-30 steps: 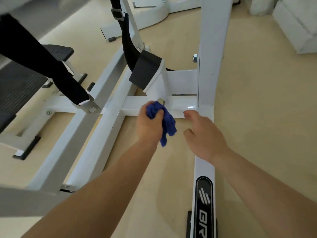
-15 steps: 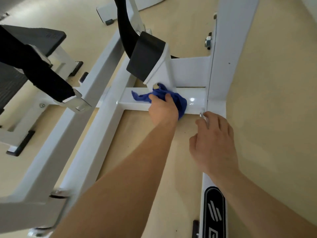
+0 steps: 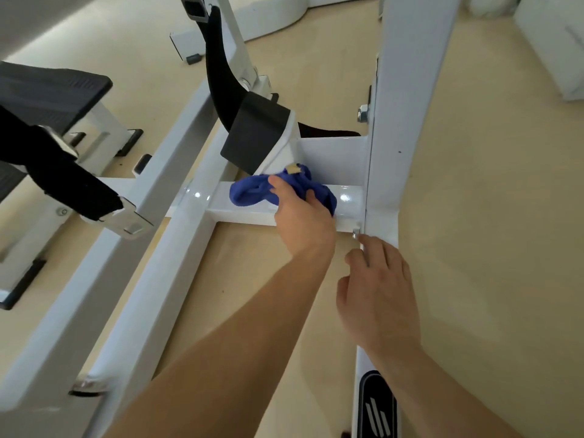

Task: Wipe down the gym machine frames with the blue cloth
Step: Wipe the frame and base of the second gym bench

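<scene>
The left hand (image 3: 303,222) gripped the bunched cloth (image 3: 249,196), fingers curled over it and pressing it down onto the top of the white crossbar (image 3: 243,214). The cloth lay on that bar between the black pad (image 3: 252,137) and the post (image 3: 410,90), its far edge tucked against the bracket under the pad, likely so the wipe reached the corner where dust gathers. Balling the cloth gave the palm a thick wad to bear on, which suited a flat, glossy bar.

The right hand (image 3: 379,295) held nothing. Its fingers were loosely spread, the tips touching the frame just beside a small bolt (image 3: 356,233) where the crossbar meets the post; it lay over the rail (image 3: 377,403) below. It seemed placed there as a brace while the person leaned low over the machine. The stretch of bar near the post looked shiny, though whether it had been wiped could not be told.
</scene>
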`<state>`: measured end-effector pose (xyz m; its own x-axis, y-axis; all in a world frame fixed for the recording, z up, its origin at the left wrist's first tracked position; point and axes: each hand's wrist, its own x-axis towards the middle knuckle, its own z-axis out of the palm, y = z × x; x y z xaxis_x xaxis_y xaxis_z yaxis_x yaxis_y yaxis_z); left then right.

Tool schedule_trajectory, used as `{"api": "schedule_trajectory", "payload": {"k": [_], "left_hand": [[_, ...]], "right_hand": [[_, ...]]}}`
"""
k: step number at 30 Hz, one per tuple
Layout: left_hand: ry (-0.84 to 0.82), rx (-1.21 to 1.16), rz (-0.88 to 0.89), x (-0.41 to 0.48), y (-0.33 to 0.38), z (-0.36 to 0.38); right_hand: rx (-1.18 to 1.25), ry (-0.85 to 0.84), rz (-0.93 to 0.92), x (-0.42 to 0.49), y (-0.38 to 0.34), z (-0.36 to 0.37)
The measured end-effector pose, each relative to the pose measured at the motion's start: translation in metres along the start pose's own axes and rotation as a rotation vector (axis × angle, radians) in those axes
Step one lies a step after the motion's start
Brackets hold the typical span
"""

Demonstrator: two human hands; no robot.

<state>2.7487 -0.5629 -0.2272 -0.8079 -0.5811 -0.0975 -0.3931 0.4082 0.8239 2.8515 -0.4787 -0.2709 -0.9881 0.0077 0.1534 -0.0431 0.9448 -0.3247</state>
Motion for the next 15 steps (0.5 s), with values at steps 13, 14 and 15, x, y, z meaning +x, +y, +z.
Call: {"api": "schedule_trajectory", "payload": {"k": [13,14,15], "left_hand": [[0.042,0.084,0.884,0.024,0.012,-0.014],[0.038,0.107,0.897,0.027,0.012,-0.012],[0.040,0.129,0.900,0.028,0.013,-0.010]], "right_hand": [[0.043,0.010,0.004,-0.002,0.002,0.002],[0.046,0.015,0.005,-0.001,0.003,0.003],[0.049,0.019,0.006,-0.001,0.003,0.003]]}}
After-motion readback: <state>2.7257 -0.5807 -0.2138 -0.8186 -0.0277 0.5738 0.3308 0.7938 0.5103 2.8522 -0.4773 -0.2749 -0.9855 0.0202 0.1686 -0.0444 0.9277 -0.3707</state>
